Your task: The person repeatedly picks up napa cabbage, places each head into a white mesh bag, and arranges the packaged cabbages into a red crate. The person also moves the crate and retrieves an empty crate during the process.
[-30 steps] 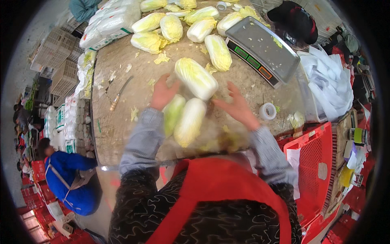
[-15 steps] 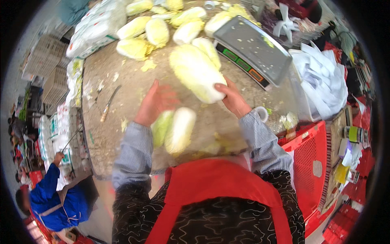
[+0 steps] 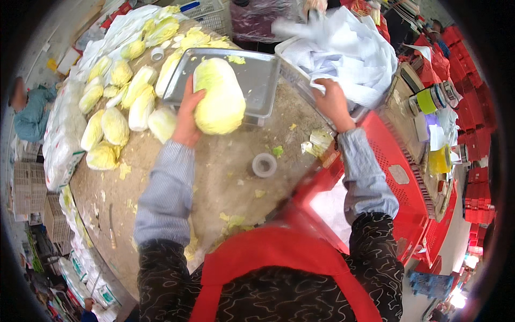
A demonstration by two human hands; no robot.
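Note:
My left hand (image 3: 189, 115) grips a large napa cabbage (image 3: 220, 99) by its side, its yellow leafy end toward me. It is held up in front of the metal tray of a scale (image 3: 261, 88), covering part of it. On the right, my right hand (image 3: 333, 104) reaches to the near edge of a tub heaped with white sheets (image 3: 346, 59). Its fingertips are pinched on a white sheet at the tub's rim. Several more napa cabbages (image 3: 114, 126) lie on the worktable (image 3: 225, 188) at the left.
A roll of tape (image 3: 264, 165) lies on the table near leaf scraps. Red plastic crates (image 3: 394, 177) stand by my right arm. A knife (image 3: 112, 228) rests at the table's left. White wrapped bundles (image 3: 63, 137) line the far left edge. Another person's hand (image 3: 315, 5) shows beyond the tub.
My view has turned right. The cabbage has passed from my right hand to my left and been turned around. My right hand has moved over to the white sheets.

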